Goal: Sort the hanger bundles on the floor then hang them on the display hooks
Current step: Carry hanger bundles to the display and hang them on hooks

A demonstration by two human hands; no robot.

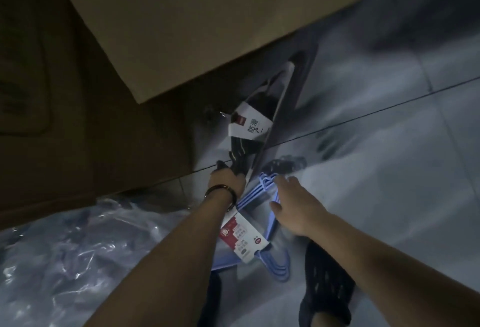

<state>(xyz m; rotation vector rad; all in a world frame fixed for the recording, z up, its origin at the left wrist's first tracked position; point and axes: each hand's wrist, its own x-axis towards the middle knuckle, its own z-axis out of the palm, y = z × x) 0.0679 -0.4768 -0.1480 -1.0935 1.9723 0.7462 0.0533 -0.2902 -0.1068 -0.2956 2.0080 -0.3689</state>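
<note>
Gripping the dark hanger bundle (240, 152), thin and ribbed, by its near end in the curled fingers of the left hand (227, 180); white paper label (250, 123) round its middle. Resting the right hand (293, 204), fingers spread, on the smooth blue hanger bundle (250, 195) flat on glossy floor tiles (389, 171). Boxed in by a cardboard box (207, 28) above, crinkly plastic wrap (78, 248) left.

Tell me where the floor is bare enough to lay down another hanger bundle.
Bare tile floor lies right of the blue hangers and right hand. Crowded: left hand grips black hangers by the cardboard box; plastic wrap fills the lower left.
</note>
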